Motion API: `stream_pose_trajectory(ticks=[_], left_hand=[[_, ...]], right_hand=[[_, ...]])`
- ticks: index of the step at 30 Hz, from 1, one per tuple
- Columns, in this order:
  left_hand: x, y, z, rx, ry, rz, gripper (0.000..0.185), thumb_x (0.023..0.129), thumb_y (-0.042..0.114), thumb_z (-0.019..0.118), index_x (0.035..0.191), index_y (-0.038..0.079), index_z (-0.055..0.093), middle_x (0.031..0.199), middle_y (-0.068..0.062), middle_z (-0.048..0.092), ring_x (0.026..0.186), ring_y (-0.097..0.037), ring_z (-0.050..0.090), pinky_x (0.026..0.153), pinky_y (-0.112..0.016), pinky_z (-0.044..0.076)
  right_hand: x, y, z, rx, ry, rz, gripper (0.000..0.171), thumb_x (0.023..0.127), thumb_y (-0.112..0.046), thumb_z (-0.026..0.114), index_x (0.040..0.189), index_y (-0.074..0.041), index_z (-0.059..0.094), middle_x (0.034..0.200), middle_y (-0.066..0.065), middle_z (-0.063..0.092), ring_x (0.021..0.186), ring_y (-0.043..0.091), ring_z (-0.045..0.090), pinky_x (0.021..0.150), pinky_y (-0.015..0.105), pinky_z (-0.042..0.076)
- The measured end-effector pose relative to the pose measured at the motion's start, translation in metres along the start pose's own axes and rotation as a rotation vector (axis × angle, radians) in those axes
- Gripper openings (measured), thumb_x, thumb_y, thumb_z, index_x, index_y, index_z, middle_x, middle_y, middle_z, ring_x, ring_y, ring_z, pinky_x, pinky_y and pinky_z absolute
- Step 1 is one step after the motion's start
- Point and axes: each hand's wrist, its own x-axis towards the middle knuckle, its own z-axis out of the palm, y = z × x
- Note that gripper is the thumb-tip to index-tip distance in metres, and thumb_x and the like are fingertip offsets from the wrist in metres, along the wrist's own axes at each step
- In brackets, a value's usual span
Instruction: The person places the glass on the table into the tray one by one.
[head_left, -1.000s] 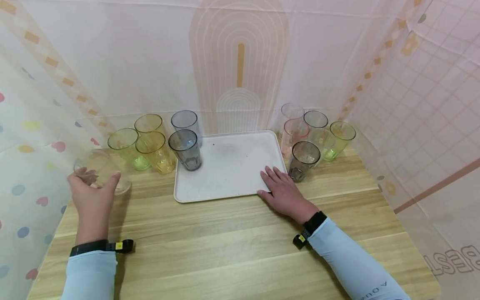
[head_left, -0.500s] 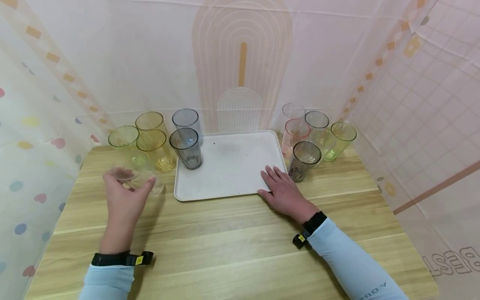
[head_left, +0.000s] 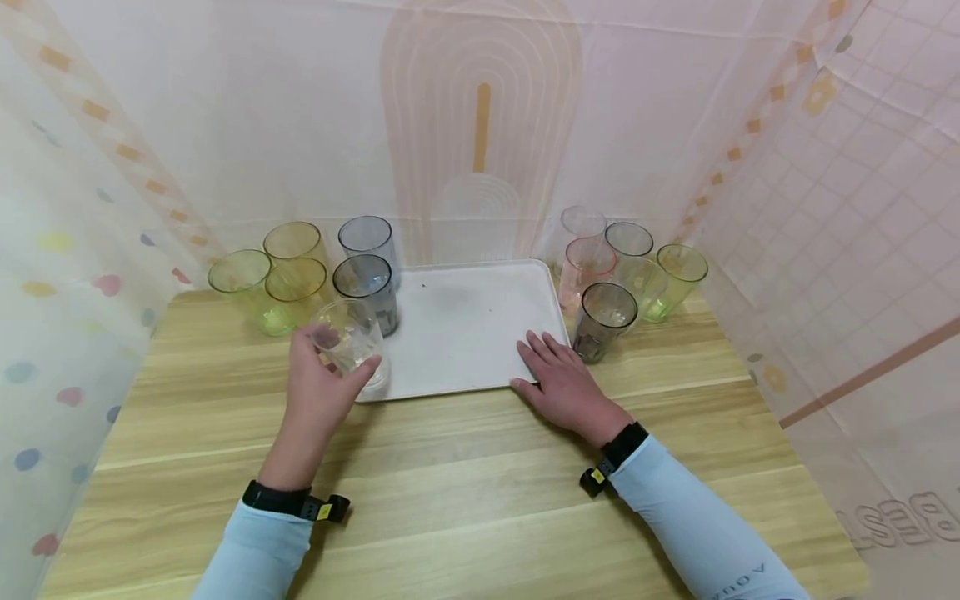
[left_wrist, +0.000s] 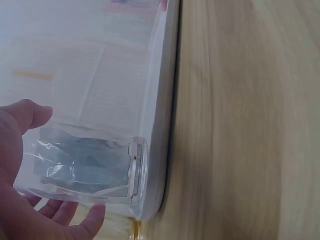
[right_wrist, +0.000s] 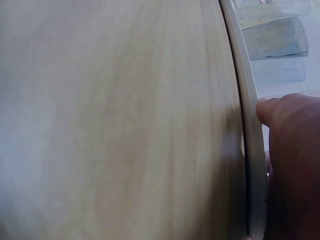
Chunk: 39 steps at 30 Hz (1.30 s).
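Note:
My left hand [head_left: 324, 385] grips a clear glass [head_left: 351, 340] over the front left corner of the white tray [head_left: 465, 333]. In the left wrist view the clear glass [left_wrist: 85, 167] lies in my left hand [left_wrist: 20, 170], its base above the tray's rim [left_wrist: 162, 100]. My right hand [head_left: 558, 379] rests flat with straight fingers on the tray's front right corner; in the right wrist view its thumb [right_wrist: 280, 107] touches the tray's rim [right_wrist: 245, 115]. A grey glass [head_left: 367, 292] stands on the tray's left edge, just behind the held glass.
Green [head_left: 243, 287], yellow [head_left: 296, 287] and grey [head_left: 366, 237] glasses stand left of the tray. Pink [head_left: 588, 271], dark [head_left: 603, 321], clear [head_left: 630, 242] and green [head_left: 678, 279] glasses stand to its right. The wooden table [head_left: 465, 483] is ringed by patterned curtains.
My left hand has carried the clear glass from the table's far left rightward to the tray's front left corner. The right hand has stayed on the tray.

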Motion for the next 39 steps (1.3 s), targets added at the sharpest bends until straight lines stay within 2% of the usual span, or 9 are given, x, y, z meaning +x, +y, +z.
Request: stream_pose_trajectory(ticks=[9,18,21,24,26,30,33,39], left_hand=[[0.003,0.000,0.007,-0.004,-0.058,-0.009,0.082,0.089,0.019,0.094,0.145,-0.002,0.038,0.140,-0.023,0.046,0.132,-0.037,0.049,0.113,-0.059,0.049],[0.002,0.001,0.008,0.003,-0.088,-0.013,0.085,0.090,0.021,0.094,0.147,-0.001,0.036,0.144,-0.023,0.044,0.137,-0.037,0.047,0.118,-0.064,0.046],[0.002,-0.001,0.006,0.019,-0.100,-0.016,0.091,0.089,0.021,0.095,0.151,-0.001,0.033,0.146,-0.025,0.043,0.139,-0.039,0.046,0.121,-0.064,0.044],[0.002,-0.005,-0.001,0.090,-0.150,-0.008,0.106,0.087,0.029,0.097,0.160,-0.003,0.026,0.153,-0.029,0.040,0.146,-0.046,0.043,0.124,-0.067,0.039],[0.004,-0.011,-0.008,0.182,-0.209,0.017,0.115,0.086,0.037,0.098,0.163,-0.005,0.024,0.156,-0.033,0.038,0.148,-0.051,0.041,0.125,-0.069,0.036],[0.010,-0.022,-0.018,0.409,-0.332,0.126,0.114,0.087,0.052,0.095,0.165,-0.004,0.033,0.159,-0.036,0.044,0.149,-0.057,0.040,0.124,-0.073,0.032],[0.015,-0.027,-0.021,0.540,-0.406,0.173,0.117,0.088,0.063,0.089,0.168,-0.003,0.034,0.164,-0.037,0.041,0.151,-0.061,0.036,0.125,-0.074,0.029],[0.019,-0.034,-0.021,0.688,-0.488,0.161,0.127,0.090,0.078,0.077,0.167,-0.010,0.030,0.168,-0.040,0.033,0.156,-0.061,0.029,0.128,-0.072,0.025]], right_hand=[[0.001,-0.001,0.000,-0.008,-0.001,0.010,0.073,0.117,-0.051,0.049,0.176,-0.012,0.029,0.185,0.010,0.017,0.171,0.036,0.010,0.134,0.065,0.016],[0.002,0.000,0.000,-0.001,-0.007,0.013,0.073,0.117,-0.052,0.048,0.176,-0.013,0.029,0.185,0.009,0.017,0.171,0.036,0.010,0.134,0.065,0.016],[0.002,0.000,0.001,-0.006,-0.008,0.012,0.073,0.117,-0.052,0.048,0.176,-0.013,0.029,0.185,0.009,0.017,0.171,0.035,0.010,0.134,0.065,0.016],[0.002,0.000,0.000,-0.003,-0.011,0.011,0.073,0.117,-0.053,0.047,0.176,-0.013,0.029,0.185,0.009,0.017,0.171,0.036,0.010,0.134,0.065,0.016],[0.002,-0.001,-0.001,0.003,-0.014,0.010,0.073,0.117,-0.052,0.047,0.176,-0.013,0.029,0.185,0.010,0.017,0.171,0.036,0.010,0.134,0.066,0.016],[0.001,-0.001,-0.004,0.006,-0.014,0.012,0.074,0.117,-0.052,0.047,0.176,-0.012,0.029,0.185,0.010,0.017,0.171,0.036,0.010,0.134,0.065,0.016],[0.000,-0.001,-0.005,-0.002,-0.020,0.020,0.073,0.117,-0.053,0.046,0.176,-0.013,0.028,0.185,0.009,0.016,0.171,0.035,0.010,0.135,0.065,0.016],[0.001,-0.003,-0.005,0.002,-0.025,0.009,0.073,0.118,-0.051,0.047,0.176,-0.012,0.029,0.184,0.010,0.017,0.170,0.037,0.011,0.134,0.066,0.016]])
